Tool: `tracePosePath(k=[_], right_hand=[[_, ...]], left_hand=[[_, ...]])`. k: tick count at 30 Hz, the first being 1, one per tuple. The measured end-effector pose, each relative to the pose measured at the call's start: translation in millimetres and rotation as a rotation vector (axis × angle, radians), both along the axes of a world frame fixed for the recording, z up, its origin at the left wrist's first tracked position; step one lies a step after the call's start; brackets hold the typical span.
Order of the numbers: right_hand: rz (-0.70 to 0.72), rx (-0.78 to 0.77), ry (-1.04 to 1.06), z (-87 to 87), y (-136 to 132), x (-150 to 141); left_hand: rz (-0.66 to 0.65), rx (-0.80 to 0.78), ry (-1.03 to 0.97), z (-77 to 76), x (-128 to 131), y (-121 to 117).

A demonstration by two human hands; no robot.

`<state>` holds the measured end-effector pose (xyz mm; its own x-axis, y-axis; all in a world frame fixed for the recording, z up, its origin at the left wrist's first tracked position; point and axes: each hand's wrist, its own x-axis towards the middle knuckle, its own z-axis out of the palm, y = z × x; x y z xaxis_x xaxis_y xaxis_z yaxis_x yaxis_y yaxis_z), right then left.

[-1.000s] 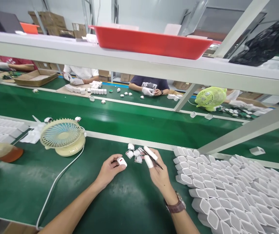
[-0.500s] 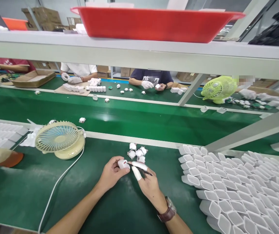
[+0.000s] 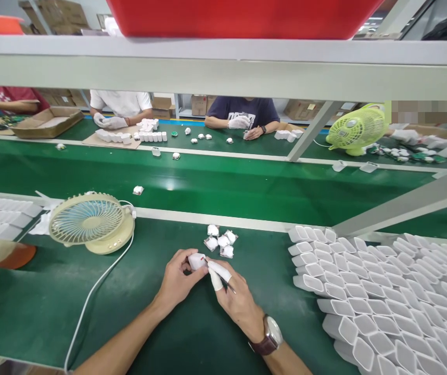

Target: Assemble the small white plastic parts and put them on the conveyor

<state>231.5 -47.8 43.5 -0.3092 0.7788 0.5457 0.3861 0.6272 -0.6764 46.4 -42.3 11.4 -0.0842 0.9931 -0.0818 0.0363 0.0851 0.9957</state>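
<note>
My left hand (image 3: pixel 177 281) is closed around a small white charger part (image 3: pixel 196 260), holding it just above the green mat (image 3: pixel 51 307). My right hand (image 3: pixel 234 299), with white finger cots on thumb and forefinger and a watch on the wrist, pinches thin dark tweezers (image 3: pixel 223 281) whose tip meets the part. A small heap of similar white parts (image 3: pixel 220 241) lies just beyond both hands.
A cream desk fan (image 3: pixel 90 221) with a white cable stands at left. Several rows of white shells (image 3: pixel 379 297) are stacked at right. A green conveyor belt (image 3: pixel 223 182) runs behind, other people work across it beside a green fan (image 3: pixel 354 129), and a shelf beam (image 3: pixel 223 67) carrying a red tray hangs overhead.
My right hand has come left and toward me from the heap, bringing the tweezers to the part in my left hand. The view has tilted downward.
</note>
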Motion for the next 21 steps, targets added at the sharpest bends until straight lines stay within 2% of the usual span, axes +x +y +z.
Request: tracePosePath(k=[5, 9, 12, 14, 17, 21], right_hand=[[-0.036, -0.049, 0.103, 2.6, 1, 2], [-0.102, -0.109, 0.213, -0.8, 5, 7], [-0.118, -0.092, 0.217, 2.3, 11, 16], [-0.116, -0.047, 0.092, 7.1, 13, 27], [-0.116, 0.016, -0.267, 7.9, 9, 54], [-0.181, 0.082, -0.604, -14.2, -7, 91]], left_hand=[[-0.011, -0.071, -0.092, 1.6, -1, -1], [-0.018, -0.132, -0.209, 8.9, 3, 1], [-0.035, -0.144, -0.248, 14.2, 4, 2], [-0.053, -0.145, -0.262, 15.6, 2, 2], [-0.081, -0.133, -0.248, 15.0, 0, 2], [-0.137, -0.023, -0.054, 14.4, -1, -1]])
